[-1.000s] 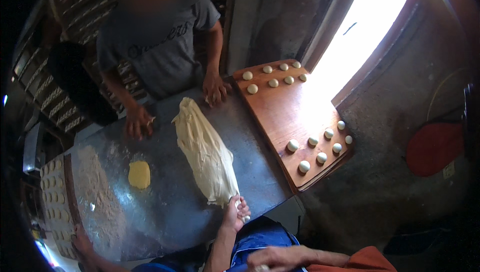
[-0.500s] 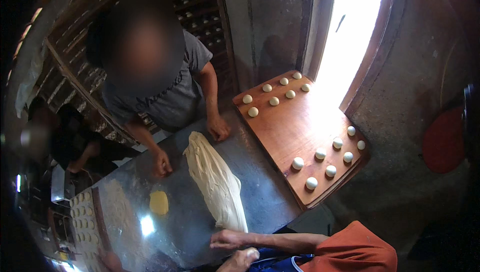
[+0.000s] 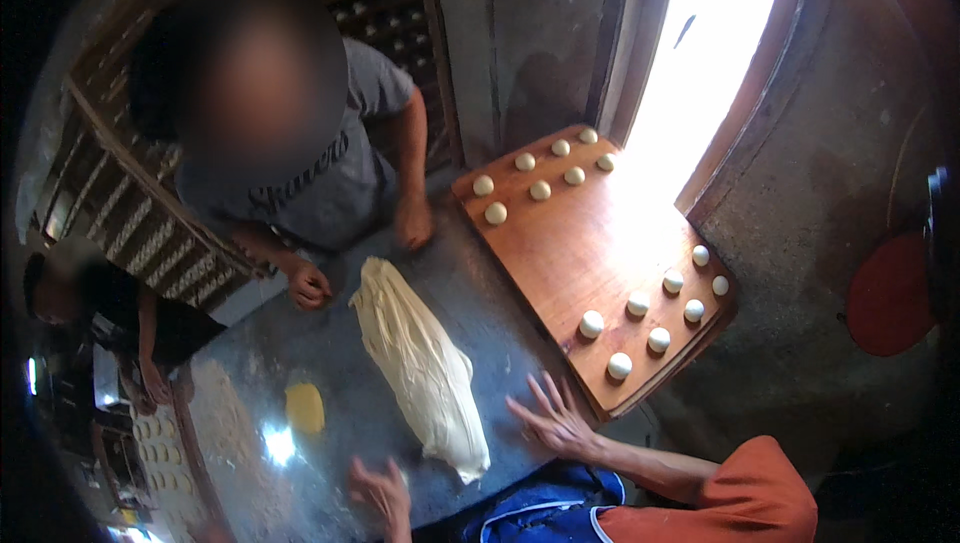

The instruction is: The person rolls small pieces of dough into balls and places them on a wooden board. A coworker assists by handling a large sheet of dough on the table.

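A long, pale slab of dough [image 3: 420, 368] with a wrinkled, stretched skin lies lengthwise on the dark worktable [image 3: 350, 423]. To the right of its near end, my right hand [image 3: 555, 423] hovers with its fingers spread and nothing in it. My left hand [image 3: 380, 488] is on the other side of that end, fingers apart and slightly blurred. Neither hand touches the dough. A smaller yellow block [image 3: 305, 408], perhaps fat or dough, sits on the table left of the slab.
Round dough balls [image 3: 620, 366] stand in two groups on a wooden board [image 3: 560, 258] at the right. Across the table a co-worker [image 3: 330, 183] rests both hands near the slab's far end. Another person [image 3: 150, 333] is by a tray of dough pieces [image 3: 165, 453] at the left.
My hands were close together at the slab's near end; they have parted, the right one moving right and the left one left, with fingers spreading. The co-worker's hands shifted slightly.
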Tool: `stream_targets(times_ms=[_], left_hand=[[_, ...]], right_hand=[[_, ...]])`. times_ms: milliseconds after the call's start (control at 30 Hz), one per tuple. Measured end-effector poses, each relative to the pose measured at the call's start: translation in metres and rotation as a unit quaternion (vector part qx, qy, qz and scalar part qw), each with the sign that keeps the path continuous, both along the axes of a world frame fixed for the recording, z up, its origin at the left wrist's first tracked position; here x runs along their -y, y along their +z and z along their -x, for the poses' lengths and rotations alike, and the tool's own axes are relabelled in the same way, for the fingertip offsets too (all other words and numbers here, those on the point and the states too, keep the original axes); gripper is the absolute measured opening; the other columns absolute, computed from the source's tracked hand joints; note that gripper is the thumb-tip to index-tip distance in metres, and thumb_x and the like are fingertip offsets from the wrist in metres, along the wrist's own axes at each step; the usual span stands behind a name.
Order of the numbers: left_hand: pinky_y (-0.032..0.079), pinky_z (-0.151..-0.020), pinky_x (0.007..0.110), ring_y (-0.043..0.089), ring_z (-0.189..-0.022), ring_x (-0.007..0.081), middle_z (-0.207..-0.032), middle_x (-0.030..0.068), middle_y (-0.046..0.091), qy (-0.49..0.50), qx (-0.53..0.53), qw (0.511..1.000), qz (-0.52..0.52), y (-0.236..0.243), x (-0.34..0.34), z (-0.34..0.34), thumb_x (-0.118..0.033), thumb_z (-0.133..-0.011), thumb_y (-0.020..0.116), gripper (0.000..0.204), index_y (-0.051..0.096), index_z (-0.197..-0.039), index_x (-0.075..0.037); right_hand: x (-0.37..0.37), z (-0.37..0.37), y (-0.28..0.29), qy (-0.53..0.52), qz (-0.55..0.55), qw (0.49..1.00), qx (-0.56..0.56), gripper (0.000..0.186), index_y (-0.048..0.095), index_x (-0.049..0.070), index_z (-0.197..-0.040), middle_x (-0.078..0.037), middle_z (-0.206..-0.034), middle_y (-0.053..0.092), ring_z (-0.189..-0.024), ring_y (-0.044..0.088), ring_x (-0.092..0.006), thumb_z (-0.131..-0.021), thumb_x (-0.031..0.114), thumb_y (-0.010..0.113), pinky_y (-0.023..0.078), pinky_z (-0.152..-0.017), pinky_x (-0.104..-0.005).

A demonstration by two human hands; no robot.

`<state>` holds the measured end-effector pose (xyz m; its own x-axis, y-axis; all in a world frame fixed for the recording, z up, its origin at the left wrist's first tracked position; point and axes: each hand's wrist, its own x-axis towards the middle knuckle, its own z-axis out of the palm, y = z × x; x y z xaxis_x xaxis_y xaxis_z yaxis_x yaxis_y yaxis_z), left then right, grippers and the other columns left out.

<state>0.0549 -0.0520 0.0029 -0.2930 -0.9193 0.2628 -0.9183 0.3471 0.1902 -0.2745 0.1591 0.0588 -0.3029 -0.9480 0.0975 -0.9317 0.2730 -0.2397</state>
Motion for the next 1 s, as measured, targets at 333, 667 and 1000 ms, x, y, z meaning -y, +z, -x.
stream_targets(times_ms=[333, 667, 1000], left_hand=[[0.044, -0.094, 0.046, 0.053, -0.100, 0.0324, -0.107, 0.0164, 0.051, -0.212, -0.236, 0.941, -0.118, 0.003, -0.004, -0.006, -0.003, -0.087, 0.078, 0.044, 0.040, -0.110, -0.003], [0.047, -0.092, 0.051, 0.057, -0.102, 0.0431, -0.107, 0.0235, 0.057, -0.249, -0.193, 0.941, -0.121, -0.022, -0.022, -0.022, -0.007, -0.085, 0.075, 0.038, 0.051, -0.114, 0.000], [0.049, -0.079, 0.050, 0.060, -0.087, 0.0412, -0.096, 0.0208, 0.058, -0.265, -0.153, 0.951, -0.042, -0.051, -0.027, -0.017, -0.012, -0.089, 0.070, 0.028, 0.051, -0.107, -0.003]], right_hand=[[0.012, -0.001, -0.054, 0.002, 0.040, 0.978, 0.205, 0.030, 0.054, 0.003, -0.109, -0.018, -0.105, 0.053, -0.098, 0.052, -0.0362, -0.095, 0.026, 0.066, 0.042, -0.089, -0.0518], [0.010, -0.007, -0.055, 0.012, 0.064, 0.964, 0.258, 0.030, 0.055, 0.005, -0.098, -0.018, -0.099, 0.054, -0.091, 0.055, -0.0391, -0.088, 0.026, 0.075, 0.043, -0.075, -0.0517], [0.005, -0.027, -0.058, 0.032, 0.068, 0.965, 0.252, 0.029, 0.055, 0.003, -0.104, -0.016, -0.091, 0.054, -0.092, 0.054, -0.0359, -0.096, 0.030, 0.065, 0.042, -0.079, -0.0497]])
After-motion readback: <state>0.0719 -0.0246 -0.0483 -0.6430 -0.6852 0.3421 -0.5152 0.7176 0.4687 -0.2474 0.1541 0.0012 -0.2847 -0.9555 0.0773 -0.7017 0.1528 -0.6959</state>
